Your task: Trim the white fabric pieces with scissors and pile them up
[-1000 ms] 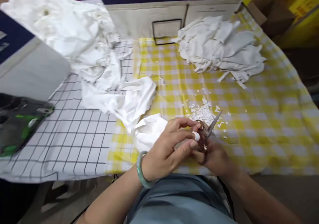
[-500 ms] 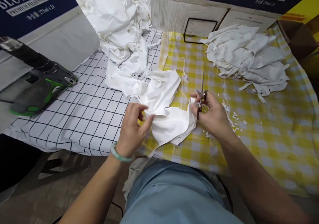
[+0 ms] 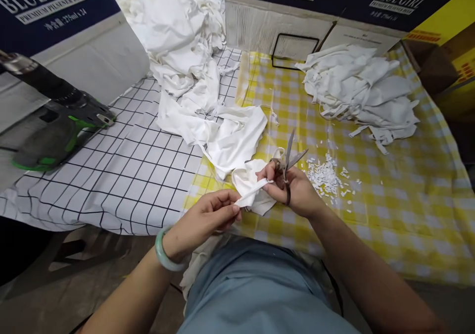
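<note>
My left hand (image 3: 218, 210) is closed, thumb and fingertips pinching one end of a narrow edge on a white cloth piece (image 3: 247, 175). My right hand (image 3: 293, 188) has scissors (image 3: 289, 158) hooked on its fingers, blades parted and pointing away from me. Its thumb and fingertip also pinch the other end of that edge, so the strip runs taut between both hands. The rest of the piece droops onto the yellow checked cloth (image 3: 389, 195). Just beyond lies more white fabric (image 3: 237, 136), leading back to a large heap (image 3: 174, 22).
Small white clippings (image 3: 326, 175) lie right of my right hand. A pile of white cloth pieces (image 3: 363, 91) sits at the back right, near a black wire frame (image 3: 295, 52). A power drill (image 3: 55, 111) stands at left by a beer carton (image 3: 92, 52). Another carton (image 3: 256, 22) borders the back.
My left hand has gone from loosely open to pinching the cloth edge. My right hand has moved left and nearer me with the scissors, uncovering the clippings. The cloth piece is now drawn closer.
</note>
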Action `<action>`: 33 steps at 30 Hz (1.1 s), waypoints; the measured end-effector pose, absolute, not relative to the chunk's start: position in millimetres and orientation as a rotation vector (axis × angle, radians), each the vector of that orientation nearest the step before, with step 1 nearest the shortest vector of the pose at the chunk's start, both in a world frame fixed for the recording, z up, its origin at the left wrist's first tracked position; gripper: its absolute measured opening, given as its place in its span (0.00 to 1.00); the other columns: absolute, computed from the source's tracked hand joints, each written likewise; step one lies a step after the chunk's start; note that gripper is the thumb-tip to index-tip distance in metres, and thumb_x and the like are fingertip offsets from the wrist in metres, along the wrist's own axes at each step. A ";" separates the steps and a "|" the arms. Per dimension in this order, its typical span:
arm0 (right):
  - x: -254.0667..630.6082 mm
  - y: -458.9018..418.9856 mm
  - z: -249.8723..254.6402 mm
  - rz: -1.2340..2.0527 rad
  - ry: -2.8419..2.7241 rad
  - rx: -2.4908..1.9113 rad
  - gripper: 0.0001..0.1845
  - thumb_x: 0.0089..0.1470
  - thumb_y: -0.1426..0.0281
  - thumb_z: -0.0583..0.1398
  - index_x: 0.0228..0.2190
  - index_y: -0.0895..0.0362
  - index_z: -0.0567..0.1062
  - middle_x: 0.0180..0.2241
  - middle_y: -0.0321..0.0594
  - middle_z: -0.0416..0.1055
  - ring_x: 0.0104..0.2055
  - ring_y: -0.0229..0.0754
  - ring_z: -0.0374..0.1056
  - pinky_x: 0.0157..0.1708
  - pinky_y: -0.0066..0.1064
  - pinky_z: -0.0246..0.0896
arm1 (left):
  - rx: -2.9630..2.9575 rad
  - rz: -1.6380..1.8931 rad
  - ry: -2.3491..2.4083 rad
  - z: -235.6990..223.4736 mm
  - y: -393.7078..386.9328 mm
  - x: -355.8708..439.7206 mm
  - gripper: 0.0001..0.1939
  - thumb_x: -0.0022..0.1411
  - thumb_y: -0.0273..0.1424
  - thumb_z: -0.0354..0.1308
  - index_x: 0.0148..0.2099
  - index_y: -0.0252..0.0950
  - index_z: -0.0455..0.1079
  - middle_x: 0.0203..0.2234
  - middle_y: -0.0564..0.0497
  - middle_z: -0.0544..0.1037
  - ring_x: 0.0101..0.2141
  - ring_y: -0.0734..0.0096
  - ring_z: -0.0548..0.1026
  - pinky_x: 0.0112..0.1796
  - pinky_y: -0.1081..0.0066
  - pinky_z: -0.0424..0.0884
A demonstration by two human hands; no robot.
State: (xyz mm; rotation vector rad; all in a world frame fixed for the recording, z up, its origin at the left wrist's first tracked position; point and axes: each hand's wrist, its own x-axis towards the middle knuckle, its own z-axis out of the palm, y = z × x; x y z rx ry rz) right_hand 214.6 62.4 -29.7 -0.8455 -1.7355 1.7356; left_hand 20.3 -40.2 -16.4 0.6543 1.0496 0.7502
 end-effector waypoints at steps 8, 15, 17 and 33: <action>214.5 88.5 -0.5 1.511 -1.715 -0.697 0.13 0.46 0.82 0.60 0.33 0.54 0.71 0.32 0.33 0.66 0.35 0.36 0.65 0.36 0.29 0.60 | 0.617 0.915 1.052 -9.9 -26.4 35.8 0.13 0.64 0.38 0.58 0.38 0.33 0.75 0.29 0.49 0.71 0.27 0.76 0.61 0.27 0.75 0.54; 223.0 83.1 -6.6 1.373 -1.588 -0.620 0.14 0.48 0.82 0.62 0.33 0.52 0.70 0.33 0.34 0.68 0.38 0.39 0.67 0.41 0.33 0.64 | 0.170 0.822 0.539 -11.8 -18.6 57.5 0.14 0.62 0.34 0.56 0.40 0.27 0.76 0.25 0.49 0.66 0.28 0.74 0.64 0.33 0.74 0.64; 225.3 81.3 -10.0 1.373 -1.537 -0.620 0.12 0.50 0.80 0.62 0.33 0.52 0.69 0.33 0.34 0.68 0.37 0.39 0.67 0.42 0.33 0.65 | 0.148 0.920 0.520 -12.3 -15.6 63.3 0.06 0.61 0.29 0.59 0.36 0.30 0.74 0.27 0.50 0.66 0.29 0.76 0.65 0.34 0.74 0.65; 195.2 36.5 -47.6 1.866 -1.185 -0.930 0.18 0.49 0.60 0.68 0.29 0.54 0.64 0.27 0.31 0.63 0.26 0.33 0.59 0.28 0.27 0.57 | 1.145 1.446 1.149 7.0 -1.0 58.8 0.11 0.67 0.31 0.55 0.36 0.37 0.78 0.43 0.45 0.69 0.50 0.63 0.66 0.50 0.67 0.64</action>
